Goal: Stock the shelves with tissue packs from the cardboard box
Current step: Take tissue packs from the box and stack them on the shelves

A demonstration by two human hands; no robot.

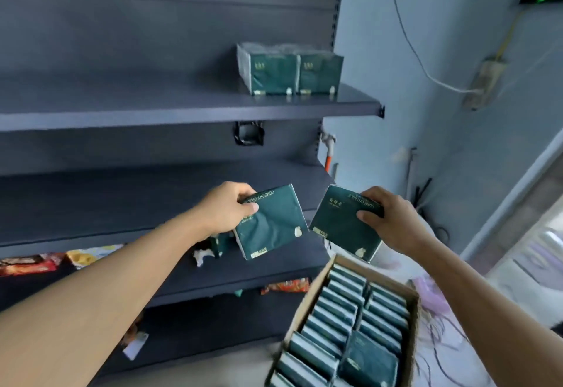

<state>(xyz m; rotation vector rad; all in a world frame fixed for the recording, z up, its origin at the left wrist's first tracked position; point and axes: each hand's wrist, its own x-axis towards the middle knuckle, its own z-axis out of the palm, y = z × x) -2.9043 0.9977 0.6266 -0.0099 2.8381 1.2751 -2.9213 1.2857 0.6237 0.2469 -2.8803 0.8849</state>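
Each grip is closed on one tissue pack. The left hand (227, 210) pinches the top corner of the left pack (269, 222), thumb on its face and fingers behind, so the pack hangs below and to the right of the hand. The right hand (388, 219) holds the right pack (338, 223) by its upper right edge, thumb across the front, and that pack slants down and to the left of the hand. The two packs are near each other, corners almost meeting but apart. Both are flat, soft rectangles in glossy dark green film, slightly creased, with pale lettering along one edge and a small white mark near a lower corner.

Below the right hand sits the box (414, 310), brown cardboard with a raw open rim, filled with two rows of the same green packs standing on edge, pale sides showing; one pack lies flat on top of them at the near end.

Behind the hands stands the rack, matt dark grey metal with flat boards. A lower shelf (182, 277) carries crinkly red and yellow snack packets (45, 261) on the left. On the top shelf (152, 115), at its right end, rest two shelved packs (289, 73) side by side and touching, upright, faces forward.

To the right is a pale blue wall (426, 36) with a white cable (432, 79) running to a power strip (484, 82).
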